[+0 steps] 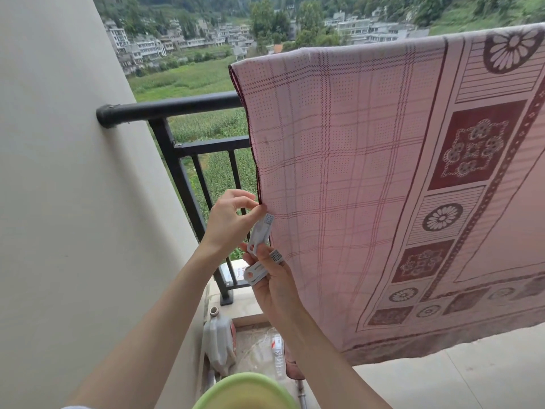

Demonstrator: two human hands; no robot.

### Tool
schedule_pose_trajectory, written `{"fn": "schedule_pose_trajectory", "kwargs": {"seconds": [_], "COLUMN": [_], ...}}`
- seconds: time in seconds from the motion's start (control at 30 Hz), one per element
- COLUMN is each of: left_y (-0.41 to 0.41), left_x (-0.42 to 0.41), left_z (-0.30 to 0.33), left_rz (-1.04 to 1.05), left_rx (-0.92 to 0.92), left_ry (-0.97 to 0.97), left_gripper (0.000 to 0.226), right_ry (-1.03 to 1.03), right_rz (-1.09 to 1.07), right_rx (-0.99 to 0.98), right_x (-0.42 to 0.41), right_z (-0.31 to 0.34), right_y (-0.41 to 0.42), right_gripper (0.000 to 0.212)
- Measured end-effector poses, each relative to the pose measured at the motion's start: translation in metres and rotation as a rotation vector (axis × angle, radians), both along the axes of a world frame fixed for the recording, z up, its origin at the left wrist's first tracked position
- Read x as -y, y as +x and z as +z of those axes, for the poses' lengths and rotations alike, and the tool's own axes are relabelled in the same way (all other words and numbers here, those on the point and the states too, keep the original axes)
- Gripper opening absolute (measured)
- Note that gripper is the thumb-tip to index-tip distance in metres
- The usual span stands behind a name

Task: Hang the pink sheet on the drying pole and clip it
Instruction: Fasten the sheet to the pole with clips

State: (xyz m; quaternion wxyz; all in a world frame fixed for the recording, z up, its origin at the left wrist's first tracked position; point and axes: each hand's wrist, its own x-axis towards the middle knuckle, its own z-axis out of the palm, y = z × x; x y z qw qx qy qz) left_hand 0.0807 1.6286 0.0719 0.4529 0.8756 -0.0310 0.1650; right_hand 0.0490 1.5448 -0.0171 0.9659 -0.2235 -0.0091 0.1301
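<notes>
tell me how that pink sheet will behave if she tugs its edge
Probably floppy: the pink sheet drapes limp over its support. It looks thin and light, since daylight glows through it. With no clip on it yet, a tug might slide it.

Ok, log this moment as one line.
pink sheet: draped over pole | left hand: pinches sheet's left edge | right hand: holds white clips | clipped: not yet

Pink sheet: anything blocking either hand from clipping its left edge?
Nothing visible. The left hand already pinches the pink sheet at its left edge, and the right hand holds white clips right beside it.
</notes>
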Motion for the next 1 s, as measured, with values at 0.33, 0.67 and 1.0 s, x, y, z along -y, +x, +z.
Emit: {"fn": "schedule_pose_trajectory", "kwargs": {"seconds": [0.33,0.67,1.0], "left_y": [-0.005,-0.014,0.003], "left_x": [0.0,-0.02,0.018], "left_z": [-0.007,-0.103,-0.162], "left_rz": [-0.056,-0.072,-0.249], "left_rx": [0.006,-0.351,-0.34], "left_ry": [-0.091,-0.248,-0.292], "left_gripper": [0.014,0.034,0.032], "right_ry": [-0.095,-0.749,-1.019], "right_rz": [0.107,0.062,-0.106], "right_rx": [0.087,-0.133,-0.185], "right_x": [0.006,0.063,0.078], "right_z": [-0.01,-0.054,-0.091], "right_y": [0.012,-0.008,0.003], "right_gripper": [0.104,0.009,0.011]}}
